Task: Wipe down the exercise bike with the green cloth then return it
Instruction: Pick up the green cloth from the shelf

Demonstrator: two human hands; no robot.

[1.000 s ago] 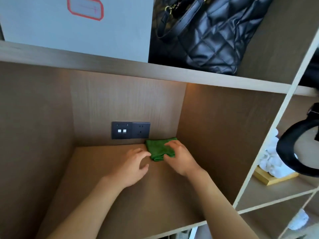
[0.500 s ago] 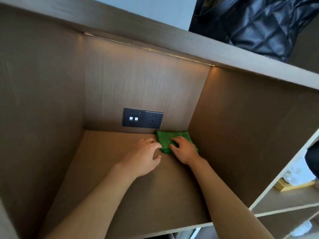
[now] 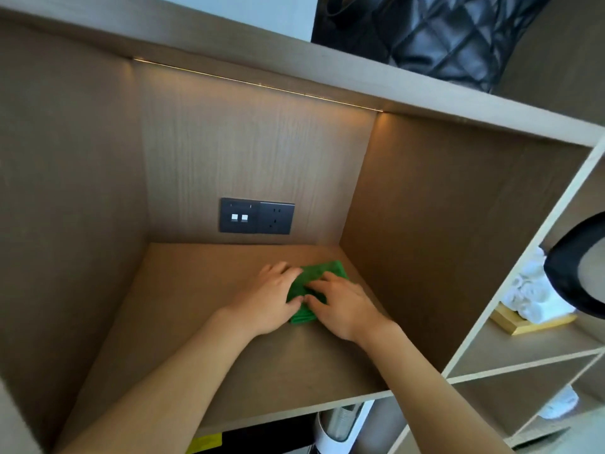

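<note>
Shelf unit [image 3: 229, 362]: pale wood, one big open bay; both forearms reach in from the front edge and the fingers of both hands meet on its floor, toward the back right corner.
Side wall [image 3: 435, 231]: darker brown panel just right of the right hand's fingers, near them but apart.
Back wall [image 3: 248, 152]: beyond the fingertips, lit from above by a thin light strip [image 3: 262, 85] under the top board.
Bag [image 3: 435, 34]: black, quilted, on the board above the bay, high above the fingers and to their right.
Ring [image 3: 576, 267]: thick black curved shape at the right frame edge, well right of the right hand, cut off; what it is cannot be told.
Towels [image 3: 537, 296]: white rolls on a gold tray [image 3: 523, 324] in the next bay, well right of the fingers.
Socket plate [image 3: 257, 220]: dark grey, on the back wall, past the left fingertips and a little to their left; two white squares on its left half.
Left hand [image 3: 268, 299]: palm down, fingers bent over the cloth's left edge and pressing on it; thumb tip lies close to the right thumb.
Right hand [image 3: 343, 306]: palm down, fingers spread and lightly bent on top of the cloth, pressing it to the shelf floor.
Cloth [image 3: 322, 271]: green, folded, flat on the shelf floor under and between both sets of fingers; its far end shows beyond the fingertips, its near end below the thumbs.
</note>
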